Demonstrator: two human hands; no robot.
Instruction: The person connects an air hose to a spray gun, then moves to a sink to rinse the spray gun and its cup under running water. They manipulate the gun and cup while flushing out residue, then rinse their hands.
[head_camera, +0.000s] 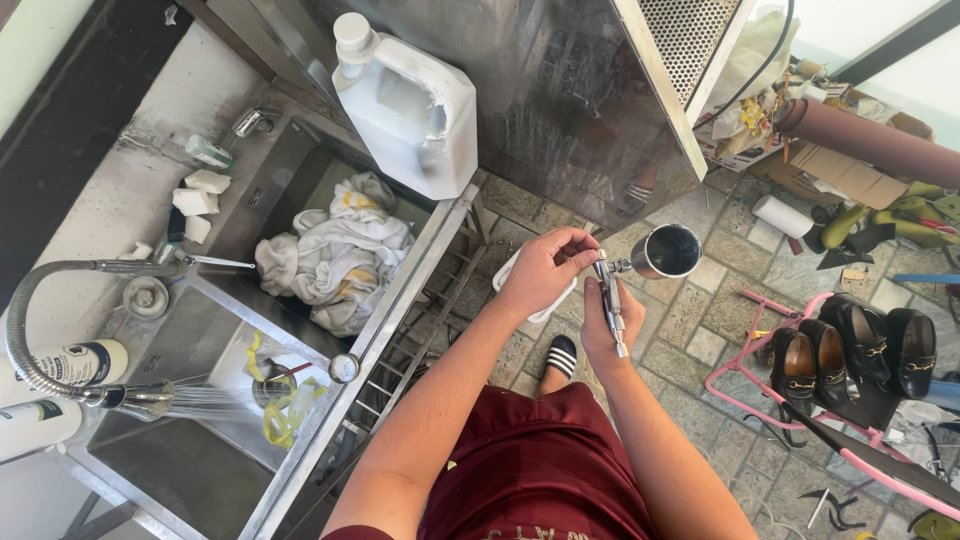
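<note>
A metal spray gun (612, 300) with its single steel cup (667, 251) is held over the paved floor (700, 320), beside the sink. The right hand (612, 335) is wrapped closed around its handle; the left hand (543, 270) pinches its top, a white cloth (520, 295) under the palm. The cup's contents cannot be made out. The steel sink (300, 170) holds crumpled cloths (340, 250); one white jug (410, 105) stands on its rim
</note>
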